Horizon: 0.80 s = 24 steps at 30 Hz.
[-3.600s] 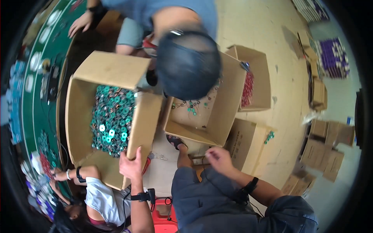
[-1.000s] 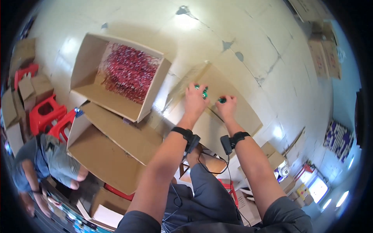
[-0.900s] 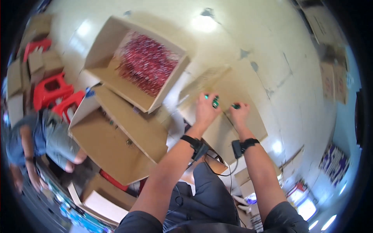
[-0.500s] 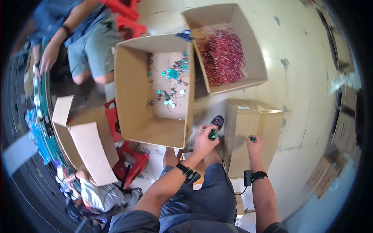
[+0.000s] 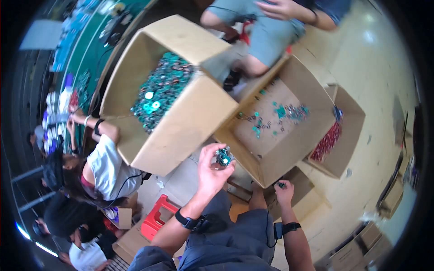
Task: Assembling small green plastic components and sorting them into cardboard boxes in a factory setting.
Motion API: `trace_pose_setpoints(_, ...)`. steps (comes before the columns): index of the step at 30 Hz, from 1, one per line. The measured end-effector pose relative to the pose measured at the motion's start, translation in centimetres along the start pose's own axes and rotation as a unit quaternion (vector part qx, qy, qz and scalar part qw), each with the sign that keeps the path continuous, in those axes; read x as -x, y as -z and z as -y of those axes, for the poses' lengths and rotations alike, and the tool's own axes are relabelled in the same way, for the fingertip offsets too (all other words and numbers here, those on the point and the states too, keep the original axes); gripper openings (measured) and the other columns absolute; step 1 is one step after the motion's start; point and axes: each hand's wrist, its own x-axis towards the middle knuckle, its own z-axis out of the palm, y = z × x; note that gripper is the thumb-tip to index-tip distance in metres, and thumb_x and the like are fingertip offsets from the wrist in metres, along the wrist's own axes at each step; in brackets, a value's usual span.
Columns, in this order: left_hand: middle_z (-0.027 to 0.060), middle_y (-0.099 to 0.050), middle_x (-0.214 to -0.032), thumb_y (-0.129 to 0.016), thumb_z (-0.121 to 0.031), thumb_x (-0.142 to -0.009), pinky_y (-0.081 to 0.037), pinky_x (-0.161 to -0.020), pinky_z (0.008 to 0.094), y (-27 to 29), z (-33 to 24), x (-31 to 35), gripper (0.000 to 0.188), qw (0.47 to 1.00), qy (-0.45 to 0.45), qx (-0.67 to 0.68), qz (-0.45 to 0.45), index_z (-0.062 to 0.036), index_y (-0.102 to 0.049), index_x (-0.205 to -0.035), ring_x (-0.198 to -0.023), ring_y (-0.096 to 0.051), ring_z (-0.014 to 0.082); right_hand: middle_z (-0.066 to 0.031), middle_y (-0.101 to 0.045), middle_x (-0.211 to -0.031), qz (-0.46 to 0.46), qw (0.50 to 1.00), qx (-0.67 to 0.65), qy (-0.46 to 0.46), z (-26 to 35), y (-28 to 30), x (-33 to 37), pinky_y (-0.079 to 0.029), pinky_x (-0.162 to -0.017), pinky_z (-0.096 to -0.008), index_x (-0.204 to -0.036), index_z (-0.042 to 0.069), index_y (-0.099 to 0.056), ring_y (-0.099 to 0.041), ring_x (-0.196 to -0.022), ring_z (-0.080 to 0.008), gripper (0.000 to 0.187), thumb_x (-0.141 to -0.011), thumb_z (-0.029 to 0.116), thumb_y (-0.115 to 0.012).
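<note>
The left hand (image 5: 210, 175) curls round a clump of green parts (image 5: 223, 157) near the edge of a sparsely filled carton (image 5: 289, 151); the right hand (image 5: 284, 193) pinches a smaller green piece (image 5: 281, 184). The left-side carton (image 5: 185, 122) now shows its green heap (image 5: 165, 86), hidden a moment earlier.

A single head-worn fisheye view looks down on left hand (image 5: 212, 175) and right hand (image 5: 284, 193) from close above, lap (image 5: 231, 239) at six o'clock.
</note>
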Motion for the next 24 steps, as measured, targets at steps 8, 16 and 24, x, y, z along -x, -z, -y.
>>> trace_pose_setpoints(8, 0.0059, -0.059, -0.113, -0.077, -0.007, -0.071, -0.053, -0.081, 0.0308, 17.0, -2.6, -16.4, 0.051, 0.982, -0.095, -0.081, -0.144, -0.0096, -0.058, -0.118, -0.101, -0.058, 0.0154, -0.0065, -0.054, -0.091, 0.096, 0.993, 0.058, 0.021, 7.9, -7.2, 1.9, -0.047, -0.049, -0.0273, -0.088, 0.005, -0.066, -0.054, -0.053, -0.0129, 0.021, -0.07, 0.007, -0.076)
trace_pose_setpoints(16, 0.0168, -0.057, -0.099, -0.081, -0.019, -0.059, -0.051, -0.083, 0.0423, 17.9, 8.7, -27.6, 0.052, 0.962, -0.031, -0.272, 0.015, -0.0204, -0.063, -0.108, -0.092, -0.059, 0.0347, -0.0048, -0.054, -0.09, 0.099, 0.993, 0.054, -0.026, 11.7, -7.1, 2.4, -0.05, -0.058, -0.0284, -0.087, 0.006, -0.066, -0.058, -0.068, -0.0133, 0.02, -0.07, 0.007, -0.076)
trace_pose_setpoints(24, 0.0148, -0.052, -0.119, -0.079, -0.016, -0.065, -0.051, -0.09, 0.0463, 14.5, 11.6, -28.1, 0.055, 0.844, -0.104, -0.417, 0.32, -0.0255, -0.062, -0.117, -0.112, -0.052, 0.0376, -0.0048, -0.053, -0.09, 0.066, 0.993, 0.094, -0.031, 10.4, -4.6, 4.2, -0.05, -0.065, -0.0299, -0.087, 0.007, -0.065, -0.057, -0.074, -0.015, 0.023, -0.067, 0.008, -0.077)
